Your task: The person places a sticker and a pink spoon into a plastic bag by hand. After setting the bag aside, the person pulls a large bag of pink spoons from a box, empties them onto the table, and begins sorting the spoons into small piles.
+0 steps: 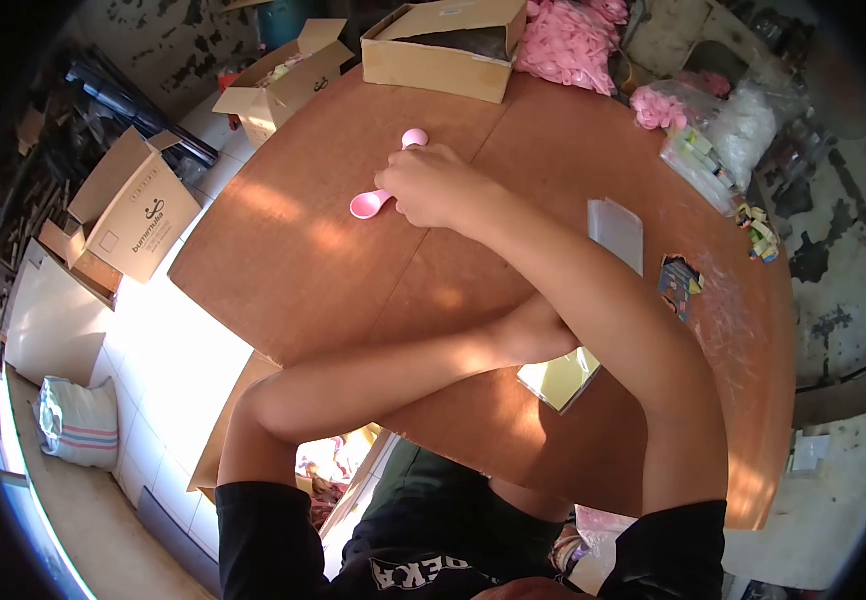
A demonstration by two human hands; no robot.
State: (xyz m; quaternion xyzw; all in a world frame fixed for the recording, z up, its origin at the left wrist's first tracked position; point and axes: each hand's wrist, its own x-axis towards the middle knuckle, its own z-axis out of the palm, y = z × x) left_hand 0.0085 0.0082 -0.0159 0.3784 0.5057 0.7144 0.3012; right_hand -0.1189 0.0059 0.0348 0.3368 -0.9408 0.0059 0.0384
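Note:
My forearms cross over the brown table, the right one above the left. Far out on the tabletop, my right hand [425, 187] is closed round a pink spoon [368, 205]. The spoon's hollow bowl sticks out toward the left, and another rounded pink end [414, 138] shows beyond the knuckles; the middle lies hidden under the fingers. My left hand [538, 332] is partly covered by the right forearm, its fingers out of sight. Just below it lies a yellow card-like pack [561, 380] in a clear sleeve.
Clear plastic sleeves [616, 232] and a dark printed packet [678, 280] lie right of my arms. An open carton [443, 50] stands at the table's far edge, beside a bag of pink pieces [571, 45]. More cartons [143, 225] stand on the floor at left.

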